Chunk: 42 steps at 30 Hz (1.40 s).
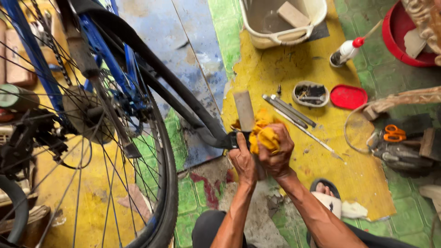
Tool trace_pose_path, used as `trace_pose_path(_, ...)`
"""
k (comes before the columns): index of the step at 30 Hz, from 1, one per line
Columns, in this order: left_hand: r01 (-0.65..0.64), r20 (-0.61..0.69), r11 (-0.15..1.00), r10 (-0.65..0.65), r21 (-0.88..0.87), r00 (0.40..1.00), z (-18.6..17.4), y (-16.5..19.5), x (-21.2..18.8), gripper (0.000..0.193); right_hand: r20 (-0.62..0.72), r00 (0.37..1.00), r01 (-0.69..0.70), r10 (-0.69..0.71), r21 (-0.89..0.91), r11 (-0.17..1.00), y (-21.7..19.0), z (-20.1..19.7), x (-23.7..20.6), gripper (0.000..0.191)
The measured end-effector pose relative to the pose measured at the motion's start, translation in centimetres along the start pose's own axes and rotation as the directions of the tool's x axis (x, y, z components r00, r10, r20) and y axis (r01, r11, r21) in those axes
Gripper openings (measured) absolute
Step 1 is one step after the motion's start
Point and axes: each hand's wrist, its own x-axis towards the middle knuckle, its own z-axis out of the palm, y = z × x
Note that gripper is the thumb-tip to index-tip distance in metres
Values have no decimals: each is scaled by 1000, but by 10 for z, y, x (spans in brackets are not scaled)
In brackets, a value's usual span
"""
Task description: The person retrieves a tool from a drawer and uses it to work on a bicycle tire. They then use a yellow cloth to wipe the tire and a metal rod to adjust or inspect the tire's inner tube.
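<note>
Yellow mat [294,160]: metal rods [288,110], tin [310,93], red lid [348,97] beside hands

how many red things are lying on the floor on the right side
2: a flat red oval lid beside the small grey dish of bits, and a round red plastic basin at the top right corner, partly cut off. Others may lie out of frame.

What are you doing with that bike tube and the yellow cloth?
A person crouches beside a blue bicycle. The left hand holds the black inner tube against a wooden block, and the right hand presses a yellow cloth onto it. Metal tire levers, a small tin and a red lid lie on the floor nearby.
</note>
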Motion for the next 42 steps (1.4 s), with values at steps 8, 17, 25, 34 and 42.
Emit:
trace_pose_path(8, 313, 185, 765, -253, -562, 950, -1, 32, -16, 45, -4, 906, -421, 422, 72, 904, 34, -1, -2, 20)
trace_pose_path(17, 93, 126, 944, -55, -316, 990, -18, 20, -4, 69, 196, 974, 124, -117, -22, 992, -13, -9, -6, 33)
trace_pose_path(25, 24, 47, 974, -13, -224, 999, -9, 30, -16, 67, 58, 967, -251, 250, 11, 968, 6, -5, 17, 20)
trace_pose_path(34, 9, 35, 986, -4, -164, 999, -9, 36, -14, 61, 136, 991, 16, -11, -35, 999, 1, -7, 12, 19)
trace_pose_path(42, 261, 124, 935, -238, -239, 963, -19, 37, -5, 64, 174, 985, 4, -15, 65, 998, -3, -9, -5, 16)
